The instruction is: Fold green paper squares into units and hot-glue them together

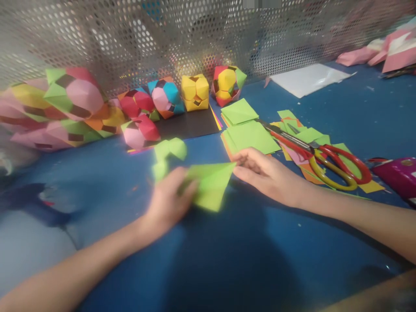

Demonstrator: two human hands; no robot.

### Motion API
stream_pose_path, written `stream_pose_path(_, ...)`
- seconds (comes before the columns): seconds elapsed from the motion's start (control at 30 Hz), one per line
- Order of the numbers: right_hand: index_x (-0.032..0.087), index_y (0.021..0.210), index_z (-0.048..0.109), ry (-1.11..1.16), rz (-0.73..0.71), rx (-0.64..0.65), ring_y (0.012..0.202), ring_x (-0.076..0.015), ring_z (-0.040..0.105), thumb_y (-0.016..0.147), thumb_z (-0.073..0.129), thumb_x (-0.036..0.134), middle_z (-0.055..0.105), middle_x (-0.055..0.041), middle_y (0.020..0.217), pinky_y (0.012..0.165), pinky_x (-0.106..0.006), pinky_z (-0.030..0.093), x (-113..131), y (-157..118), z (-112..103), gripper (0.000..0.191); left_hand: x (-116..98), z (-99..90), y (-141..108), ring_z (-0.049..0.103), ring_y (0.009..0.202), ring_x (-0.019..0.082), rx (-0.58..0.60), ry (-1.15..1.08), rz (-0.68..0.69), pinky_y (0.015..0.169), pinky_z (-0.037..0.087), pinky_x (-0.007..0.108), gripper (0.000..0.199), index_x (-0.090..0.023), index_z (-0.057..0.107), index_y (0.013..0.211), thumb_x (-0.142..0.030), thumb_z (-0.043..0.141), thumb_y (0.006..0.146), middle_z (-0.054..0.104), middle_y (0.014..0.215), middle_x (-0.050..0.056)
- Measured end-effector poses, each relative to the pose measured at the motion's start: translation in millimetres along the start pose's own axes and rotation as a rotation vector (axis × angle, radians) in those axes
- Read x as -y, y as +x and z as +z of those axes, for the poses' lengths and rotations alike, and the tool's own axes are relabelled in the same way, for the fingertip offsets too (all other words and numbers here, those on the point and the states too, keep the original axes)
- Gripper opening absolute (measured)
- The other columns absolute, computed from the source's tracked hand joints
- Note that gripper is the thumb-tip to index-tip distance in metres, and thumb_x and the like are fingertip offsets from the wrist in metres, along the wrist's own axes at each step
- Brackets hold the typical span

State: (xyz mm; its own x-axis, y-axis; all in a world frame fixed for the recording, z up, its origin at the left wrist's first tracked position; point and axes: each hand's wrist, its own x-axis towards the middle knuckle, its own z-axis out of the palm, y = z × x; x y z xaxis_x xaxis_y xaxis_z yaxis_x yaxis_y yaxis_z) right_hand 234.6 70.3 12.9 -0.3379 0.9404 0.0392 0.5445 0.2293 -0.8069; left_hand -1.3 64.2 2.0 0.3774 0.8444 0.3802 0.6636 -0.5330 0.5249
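Note:
A light green sheet of paper (212,184) is held above the blue table between both hands. My left hand (172,197) is closed on its left side, slightly blurred. At the sheet's upper right corner, my right hand (266,173) pinches with thumb and forefinger. Just beyond my left hand lie folded green paper pieces (170,149), partly hidden by it. A stack of green paper squares (250,138), with orange edges showing below, sits right behind my right hand. Scissors (325,161) with red and yellow handles rest on paper scraps to the right.
Several folded paper balls (138,102) line the back left against a perforated metal screen (201,39). Black paper (195,123) lies before them. White paper (312,80) is at the back, a purple object (398,175) at the right edge. A blurred dark glue gun (35,203) stands left.

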Motion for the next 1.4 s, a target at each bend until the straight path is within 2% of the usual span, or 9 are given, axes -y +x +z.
stream_pose_path(0.13,0.017,0.095,0.046,0.311,0.085,0.079,0.066,-0.0124,0.057,0.084,0.052,0.041,0.057,-0.0026,0.082,0.054,-0.024,0.047,4.0,2.7,11.9,0.027,-5.6,4.1,-2.1,0.057,0.07,0.012,-0.012,-0.159,-0.122,0.059,0.048,0.023,0.005,-0.018,0.052,0.089,-0.02,0.051,0.085,0.06,0.081,0.001)
stream_pose_path(0.23,0.019,0.082,0.044,0.362,0.053,0.079,0.061,-0.0108,0.051,0.083,0.051,0.03,0.051,0.0014,0.071,0.051,-0.022,0.043,8.2,3.6,19.0,0.013,-5.9,7.9,-6.5,0.058,0.076,0.013,0.037,-0.314,-0.175,0.063,0.05,0.025,0.009,-0.019,0.052,0.094,-0.024,0.05,0.086,0.061,0.088,0.003)
stream_pose_path(0.43,0.021,0.068,0.034,0.093,0.056,0.072,0.051,-0.0073,0.033,0.074,0.046,0.013,0.033,0.0071,0.058,0.044,-0.02,0.027,7.4,4.9,14.7,0.015,2.0,7.1,-0.5,0.053,0.065,0.01,-0.016,-0.316,-0.313,0.055,0.046,0.023,0.014,-0.019,0.053,0.095,-0.023,0.055,0.082,0.059,0.084,0.002)
stream_pose_path(0.63,0.021,0.067,0.035,-0.099,-0.045,-0.006,0.048,-0.0071,0.028,0.076,0.05,0.019,0.028,0.0083,0.054,0.043,-0.021,0.023,-3.5,8.4,14.9,0.017,4.0,7.5,7.3,0.053,0.065,0.01,0.067,-0.158,-0.214,0.061,0.046,0.023,0.007,-0.018,0.056,0.081,-0.012,0.054,0.078,0.059,0.075,-0.001)
stream_pose_path(0.8,0.018,0.071,0.048,-0.227,-0.394,-0.174,0.061,-0.0104,0.046,0.083,0.051,0.019,0.051,0.0011,0.066,0.056,-0.024,0.039,-10.9,7.3,20.5,0.013,4.4,7.3,6.6,0.055,0.07,0.011,0.14,-0.048,-0.111,0.065,0.047,0.025,0.01,-0.017,0.056,0.078,-0.008,0.052,0.077,0.06,0.074,-0.001)
stream_pose_path(0.9,0.016,0.081,0.057,-0.291,-0.694,-0.169,0.078,-0.0147,0.055,0.086,0.047,0.012,0.063,-0.0067,0.082,0.069,-0.029,0.046,-12.7,4.5,23.0,0.012,8.9,5.5,8.2,0.056,0.073,0.012,0.124,-0.02,-0.12,0.067,0.048,0.026,0.012,-0.017,0.058,0.081,-0.008,0.05,0.078,0.061,0.078,0.001)
stream_pose_path(0.97,0.016,0.085,0.059,-0.331,-0.788,-0.155,0.08,-0.0152,0.058,0.087,0.047,0.012,0.066,-0.0072,0.085,0.071,-0.031,0.048,-12.5,2.3,25.5,0.013,12.0,4.8,9.5,0.056,0.075,0.013,0.112,-0.018,-0.119,0.068,0.048,0.027,0.014,-0.017,0.058,0.083,-0.008,0.048,0.078,0.061,0.08,0.001)
stream_pose_path(1.2,0.014,0.091,0.064,-0.406,-0.897,-0.089,0.093,-0.0182,0.062,0.089,0.049,0.014,0.07,-0.0076,0.095,0.076,-0.033,0.052,-6.8,-4.3,32.8,0.016,12.3,5.2,9.5,0.057,0.078,0.013,0.129,-0.043,-0.105,0.072,0.048,0.029,0.013,-0.017,0.059,0.08,-0.008,0.049,0.078,0.062,0.079,0.001)
stream_pose_path(1.4,0.016,0.096,0.066,-0.424,-0.778,-0.133,0.093,-0.0185,0.063,0.089,0.047,0.012,0.069,-0.0089,0.102,0.079,-0.035,0.054,-2.1,-4.7,17.4,0.021,9.6,5.0,10.0,0.057,0.073,0.012,0.183,-0.093,-0.153,0.071,0.048,0.027,0.009,-0.017,0.061,0.078,-0.013,0.054,0.078,0.063,0.075,0.0)
